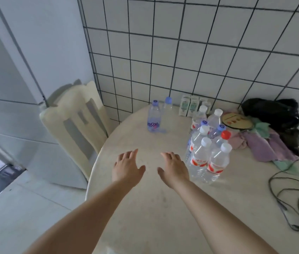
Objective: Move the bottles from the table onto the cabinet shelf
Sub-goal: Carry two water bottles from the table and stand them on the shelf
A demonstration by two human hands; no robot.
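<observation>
Both bare arms are reaching out over the pale round surface (pixel 126 208), palms down. The left hand (pixel 126 166) is hovering with its fingers (pixel 129 154) spread and relaxed, holding nothing. The right hand (pixel 174 167) is doing the same just beside it, its fingers (pixel 170 155) loosely extended and empty, close to but not touching the cluster of water bottles (pixel 207 143) standing upright to its right. Most of that cluster is wearing white caps and red-and-white labels; one red-capped bottle (pixel 222 138) is standing among them, along with two blue-capped ones. Farther off, toward the tiled wall (pixel 200 52), a purple-labelled bottle (pixel 153 117) is standing alone, with a second blue-capped bottle (pixel 168 104) just behind it. Small cartons (pixel 191 105) are lining the wall at the far edge. To the right are lying crumpled cloths (pixel 266 142), a black bag (pixel 271 110), a round fan (pixel 236 121) and a looping cable (pixel 288 195). A cream chair (pixel 75 121) is standing to the left of the surface.
</observation>
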